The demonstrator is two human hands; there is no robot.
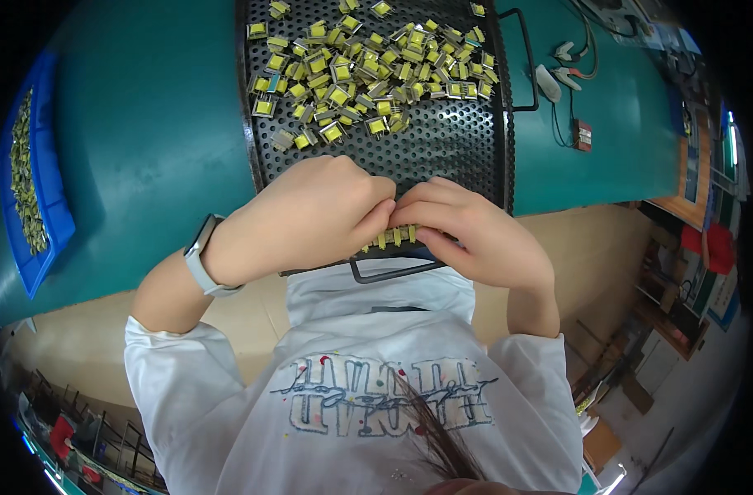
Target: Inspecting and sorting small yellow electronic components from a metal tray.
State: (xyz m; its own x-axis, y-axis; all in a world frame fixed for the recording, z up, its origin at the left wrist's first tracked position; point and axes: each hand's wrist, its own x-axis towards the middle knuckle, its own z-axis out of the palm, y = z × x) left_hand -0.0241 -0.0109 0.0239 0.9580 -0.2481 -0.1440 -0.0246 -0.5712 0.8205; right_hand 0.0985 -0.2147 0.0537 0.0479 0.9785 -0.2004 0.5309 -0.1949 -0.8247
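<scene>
While both hands [310, 216] [475, 235] pinch boxy yellow parts [390, 237], perforated black tray [442, 140]

1. Perforated tray [442, 140], upper centre of the frame: black matt metal, punched with small round holes.
2. Small components [351, 74]: glossy yellow tape wrap.
3. Worktop [145, 124]: smooth teal, slight sheen.
4. Bin [50, 198], left edge: blue plastic.

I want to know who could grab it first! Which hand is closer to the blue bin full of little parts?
Left. The left hand is on the side toward the blue bin at the table's left edge; the right hand lies beyond it, farther away.
</scene>
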